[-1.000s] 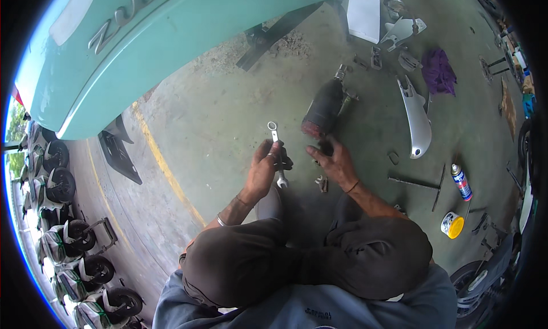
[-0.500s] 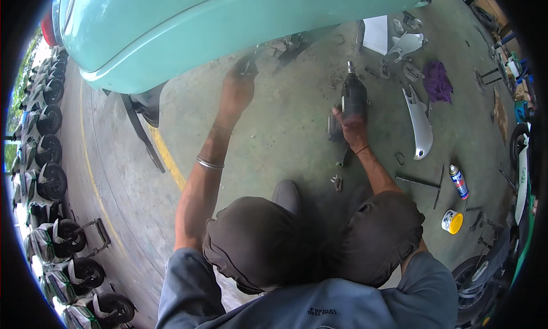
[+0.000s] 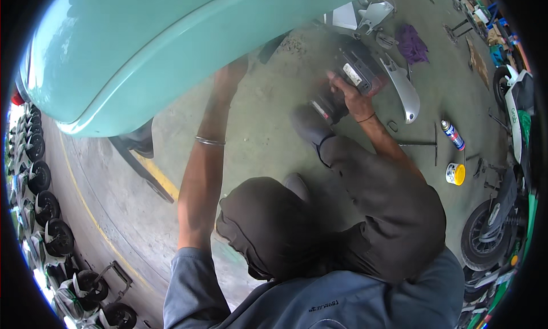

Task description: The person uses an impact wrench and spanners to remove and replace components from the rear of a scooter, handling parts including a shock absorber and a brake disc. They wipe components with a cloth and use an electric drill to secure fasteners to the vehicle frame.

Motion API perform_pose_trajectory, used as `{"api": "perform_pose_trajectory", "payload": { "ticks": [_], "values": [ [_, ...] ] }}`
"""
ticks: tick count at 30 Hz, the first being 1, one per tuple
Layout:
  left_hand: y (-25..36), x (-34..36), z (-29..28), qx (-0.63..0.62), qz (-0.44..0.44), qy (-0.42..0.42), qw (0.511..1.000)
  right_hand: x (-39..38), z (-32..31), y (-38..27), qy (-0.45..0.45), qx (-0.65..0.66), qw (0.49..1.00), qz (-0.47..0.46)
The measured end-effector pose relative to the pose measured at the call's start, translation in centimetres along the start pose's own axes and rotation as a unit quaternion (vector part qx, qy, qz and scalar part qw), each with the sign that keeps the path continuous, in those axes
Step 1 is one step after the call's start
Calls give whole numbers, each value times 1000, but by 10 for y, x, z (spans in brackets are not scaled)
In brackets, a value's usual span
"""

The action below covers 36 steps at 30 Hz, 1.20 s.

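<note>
My right hand (image 3: 355,101) is closed on a dark cordless impact wrench (image 3: 365,72), held low above the floor in front of my feet. Motion blurs its front end. A light label shows on the tool's side. My left arm reaches forward, and my left hand (image 3: 231,78) goes up to the lower edge of a glossy teal vehicle body panel (image 3: 171,55). That edge hides my left fingers, so what they touch does not show.
Beyond the wrench lie a silver curved panel (image 3: 404,89), a purple cloth (image 3: 412,43) and a white sheet (image 3: 343,16). At right stand a spray can (image 3: 453,136) and a yellow-lidded tub (image 3: 455,174). Parked motorcycles (image 3: 60,237) line the left; another motorcycle (image 3: 485,232) is at right.
My right hand has tilted the wrench and brought it up. My left hand has moved under the teal panel's edge. My right foot has stepped forward, and my view has shifted.
</note>
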<state>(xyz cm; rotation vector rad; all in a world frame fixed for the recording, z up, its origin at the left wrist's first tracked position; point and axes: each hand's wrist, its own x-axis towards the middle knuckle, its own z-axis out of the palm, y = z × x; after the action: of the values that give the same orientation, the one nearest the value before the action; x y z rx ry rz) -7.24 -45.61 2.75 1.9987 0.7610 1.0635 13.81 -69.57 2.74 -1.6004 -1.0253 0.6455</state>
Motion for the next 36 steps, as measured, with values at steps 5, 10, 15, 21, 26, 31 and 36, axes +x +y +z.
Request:
{"api": "perform_pose_trajectory", "payload": {
  "ticks": [5,10,15,21,26,31,36],
  "values": [
    [18,0,-4,45,-35,-20,998,23,35,23,53,-30,981,-183],
    [20,2,-1,68,-39,-40,996,20,22,75,63,-274,895,-347],
    [20,0,-18,134,3,-25,991,8,8,32,-54,-56,990,-122],
    [39,0,-6,195,-60,-49,978,-6,6,24,-39,-7,987,-153],
    [47,4,-3,181,-94,-42,978,9,25,16,1,-8,981,-193],
    [54,3,-2,175,-76,-26,981,18,34,24,-32,140,988,-48],
    [49,0,0,187,-83,-31,978,17,41,19,-21,70,985,-159]
  ]
}}
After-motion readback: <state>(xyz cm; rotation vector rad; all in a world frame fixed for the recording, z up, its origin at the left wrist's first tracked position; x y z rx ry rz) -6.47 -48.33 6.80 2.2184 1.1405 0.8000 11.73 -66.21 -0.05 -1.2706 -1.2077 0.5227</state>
